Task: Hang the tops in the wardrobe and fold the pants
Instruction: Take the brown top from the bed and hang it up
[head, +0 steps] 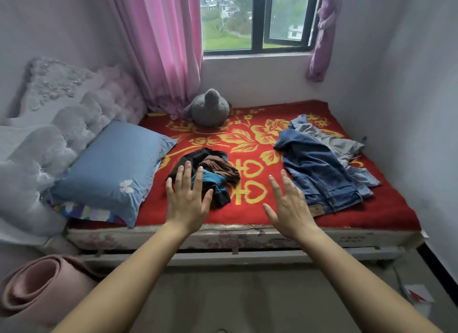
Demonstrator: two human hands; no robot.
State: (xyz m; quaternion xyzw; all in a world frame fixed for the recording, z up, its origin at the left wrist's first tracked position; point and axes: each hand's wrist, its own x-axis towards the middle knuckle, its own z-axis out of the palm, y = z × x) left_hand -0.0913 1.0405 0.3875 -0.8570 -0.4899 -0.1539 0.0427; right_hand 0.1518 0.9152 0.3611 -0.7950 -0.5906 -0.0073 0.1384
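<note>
On the bed (272, 236), left to right: pillow (111, 169) against the headboard (62, 114), centre clothes heap (218, 169), right clothes heap (322, 174) well apart. Behind, plush toy (209, 108) below the window (255, 18). On the floor, front left, rolled mat (42, 285).

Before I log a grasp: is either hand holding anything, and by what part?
Nothing is held: the left hand and right hand are both open, fingers spread.

There were two clothes heaps, a dark heap (215, 165) and a denim heap (319, 176); one pillow (109, 169); one plush toy (209, 108); one rolled mat (37, 288).
</note>
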